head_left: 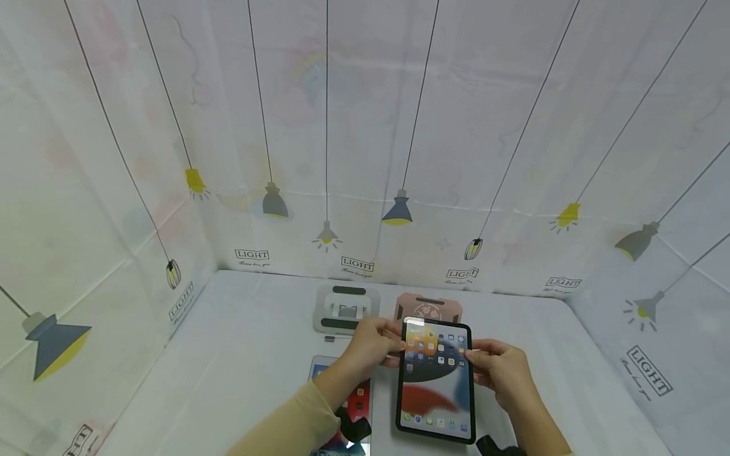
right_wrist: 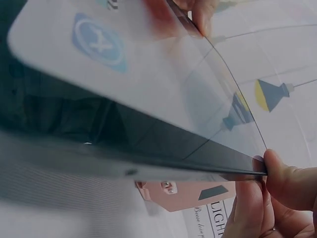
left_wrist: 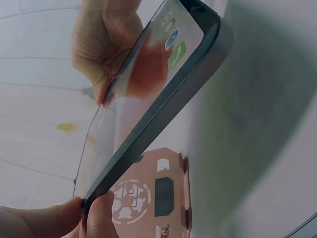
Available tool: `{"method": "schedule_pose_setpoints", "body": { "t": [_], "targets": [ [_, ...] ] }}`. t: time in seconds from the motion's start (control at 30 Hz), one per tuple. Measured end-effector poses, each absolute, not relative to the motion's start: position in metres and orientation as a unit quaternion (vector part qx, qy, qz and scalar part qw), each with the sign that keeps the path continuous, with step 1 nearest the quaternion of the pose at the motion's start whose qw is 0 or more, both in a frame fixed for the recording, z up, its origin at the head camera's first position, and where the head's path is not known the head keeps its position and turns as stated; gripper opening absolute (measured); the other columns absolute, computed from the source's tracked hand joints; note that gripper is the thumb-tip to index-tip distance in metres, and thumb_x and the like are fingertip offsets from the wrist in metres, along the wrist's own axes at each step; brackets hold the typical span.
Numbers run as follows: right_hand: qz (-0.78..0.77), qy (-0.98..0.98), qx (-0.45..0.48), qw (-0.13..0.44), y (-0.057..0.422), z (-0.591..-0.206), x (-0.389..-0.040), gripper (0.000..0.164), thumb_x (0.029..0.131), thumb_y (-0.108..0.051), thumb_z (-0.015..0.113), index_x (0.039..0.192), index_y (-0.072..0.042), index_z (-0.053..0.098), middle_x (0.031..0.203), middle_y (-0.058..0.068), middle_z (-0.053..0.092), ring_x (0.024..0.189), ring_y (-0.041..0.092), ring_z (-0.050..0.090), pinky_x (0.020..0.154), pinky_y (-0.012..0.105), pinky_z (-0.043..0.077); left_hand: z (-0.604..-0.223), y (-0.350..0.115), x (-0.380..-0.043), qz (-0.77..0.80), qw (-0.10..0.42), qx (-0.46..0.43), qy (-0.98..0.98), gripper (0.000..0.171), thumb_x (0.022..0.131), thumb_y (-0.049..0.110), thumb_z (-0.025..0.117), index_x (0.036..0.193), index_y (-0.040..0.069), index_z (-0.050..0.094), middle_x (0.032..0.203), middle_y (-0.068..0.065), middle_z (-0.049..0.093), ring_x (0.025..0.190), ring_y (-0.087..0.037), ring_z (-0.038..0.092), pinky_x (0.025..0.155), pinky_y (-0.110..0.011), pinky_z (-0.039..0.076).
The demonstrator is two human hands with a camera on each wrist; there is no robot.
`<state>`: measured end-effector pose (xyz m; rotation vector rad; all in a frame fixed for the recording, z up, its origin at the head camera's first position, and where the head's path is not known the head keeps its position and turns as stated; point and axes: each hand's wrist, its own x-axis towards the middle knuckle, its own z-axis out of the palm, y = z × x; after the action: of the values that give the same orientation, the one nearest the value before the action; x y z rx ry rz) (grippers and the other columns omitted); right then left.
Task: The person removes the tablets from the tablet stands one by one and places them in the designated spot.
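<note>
Between both hands is a black-framed tablet, its lit screen showing rows of app icons. My left hand pinches its upper left edge, thumb on the front and fingers behind, as the left wrist view shows. On the opposite edge my right hand grips it between thumb and fingers. Seen from the left wrist, the tablet is tilted and held above the white surface. A pink metal stand with a round cut-out pattern lies just behind the tablet, partly hidden by it.
Left of the pink stand lies a grey stand with dark pads. A second tablet, white-framed and lit, lies under my left forearm. Lamp-printed white cloth walls close off the back and sides of the white tabletop.
</note>
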<state>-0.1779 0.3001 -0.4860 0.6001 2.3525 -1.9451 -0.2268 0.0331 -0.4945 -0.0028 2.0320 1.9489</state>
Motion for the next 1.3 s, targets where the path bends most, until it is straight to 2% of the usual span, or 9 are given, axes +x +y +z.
{"method": "schedule_pose_setpoints", "body": {
  "t": [0.33,0.7,1.1,1.3],
  "targets": [
    [-0.623,0.756,0.201,0.024,0.3,-0.494,-0.172,0.03,0.095,-0.01,0.081,0.121,0.004,0.074,0.082,-0.001,0.073,0.065,0.014,0.066,0.056,0.025,0.061,-0.502,0.033,-0.218,0.676,0.168,-0.007,0.717,0.019,0.091,0.0,0.081,0.108,0.006,0.075,0.094,-0.008,0.076,0.078,-0.016,0.078,0.061,-0.029,0.066],
    [-0.624,0.75,0.217,0.034,0.301,-0.507,-0.163,0.029,0.094,-0.009,0.082,0.119,0.004,0.076,0.082,0.0,0.075,0.067,0.015,0.067,0.055,0.026,0.06,-0.518,0.036,-0.208,0.691,0.168,0.005,0.703,0.021,0.088,-0.006,0.078,0.107,-0.002,0.072,0.09,-0.011,0.074,0.07,-0.018,0.076,0.058,-0.033,0.066],
    [-0.629,0.741,0.229,0.042,0.299,-0.518,-0.156,0.027,0.089,-0.006,0.084,0.114,0.003,0.078,0.079,0.001,0.077,0.059,0.014,0.066,0.051,0.025,0.058,-0.529,0.037,-0.2,0.684,0.159,0.01,0.712,0.018,0.085,-0.007,0.076,0.103,-0.005,0.071,0.082,-0.01,0.073,0.059,-0.015,0.071,0.05,-0.029,0.062],
    [-0.625,0.743,0.236,0.046,0.299,-0.523,-0.154,0.028,0.089,-0.006,0.084,0.115,0.004,0.077,0.08,0.002,0.077,0.06,0.015,0.067,0.052,0.027,0.058,-0.53,0.036,-0.2,0.674,0.17,0.009,0.719,0.018,0.085,-0.006,0.077,0.101,-0.001,0.072,0.081,-0.009,0.073,0.056,-0.012,0.069,0.048,-0.024,0.059]
  ]
}}
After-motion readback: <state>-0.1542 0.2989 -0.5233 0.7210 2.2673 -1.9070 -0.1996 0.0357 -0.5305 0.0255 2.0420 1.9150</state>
